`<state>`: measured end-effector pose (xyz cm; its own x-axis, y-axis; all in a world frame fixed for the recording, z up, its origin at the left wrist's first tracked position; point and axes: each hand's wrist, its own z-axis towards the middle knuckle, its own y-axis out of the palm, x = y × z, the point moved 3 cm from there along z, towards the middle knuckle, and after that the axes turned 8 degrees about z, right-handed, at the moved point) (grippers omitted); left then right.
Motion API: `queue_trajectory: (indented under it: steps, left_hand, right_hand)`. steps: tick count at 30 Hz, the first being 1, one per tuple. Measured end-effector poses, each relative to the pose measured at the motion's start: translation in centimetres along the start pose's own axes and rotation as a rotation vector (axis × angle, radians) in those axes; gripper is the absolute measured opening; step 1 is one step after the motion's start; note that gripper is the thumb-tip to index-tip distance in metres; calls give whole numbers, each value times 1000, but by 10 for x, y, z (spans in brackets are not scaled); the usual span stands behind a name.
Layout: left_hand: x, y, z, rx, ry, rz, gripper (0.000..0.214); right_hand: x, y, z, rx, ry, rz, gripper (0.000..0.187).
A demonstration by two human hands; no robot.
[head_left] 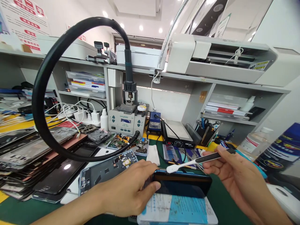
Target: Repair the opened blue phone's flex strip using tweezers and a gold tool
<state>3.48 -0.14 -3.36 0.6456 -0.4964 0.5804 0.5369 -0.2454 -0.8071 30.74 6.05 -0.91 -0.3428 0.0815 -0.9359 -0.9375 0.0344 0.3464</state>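
Note:
My left hand (131, 190) grips the left end of a dark phone (182, 184), which stands on its long edge above a blue-and-white sheet (180, 209). Thumb and fingers pinch the phone's corner. My right hand (234, 172) holds a slim tool (199, 161) with a black handle and a white flattened tip. The white tip rests at the phone's top edge. An opened phone frame (107, 170) with exposed parts lies just left of my left hand.
Stacks of phone screens and frames (35, 156) fill the left. A hot-air rework station (127, 120) with a looping black hose (47, 78) stands behind, beside a small blue station (153, 123) and a heating plate (177, 132). Bottles (253, 143) and a can stand at right.

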Motion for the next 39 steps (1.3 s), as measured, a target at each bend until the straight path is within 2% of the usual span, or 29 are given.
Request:
queue_trajectory:
  steps: [9, 15, 20, 26, 34, 39]
  left_hand:
    - [2, -1, 0, -5, -3, 39, 21]
    - [0, 0, 0, -7, -4, 46, 21]
    - [0, 1, 0, 12, 19, 50, 22]
    - [2, 0, 1, 24, 32, 62, 18]
    - [5, -2, 0, 20, 33, 67, 18]
    - [5, -1, 1, 24, 35, 52, 16]
  right_hand:
    - [-13, -10, 4, 62, 2, 19, 22]
    - [-21, -16, 8, 35, -24, -15, 13]
    - [-21, -21, 9, 83, -25, 29, 13]
    - [-23, -14, 8, 121, -36, 48, 13]
    - [-13, -8, 7, 56, -3, 34, 17]
    - [-3, -5, 5, 11, 54, 16, 32]
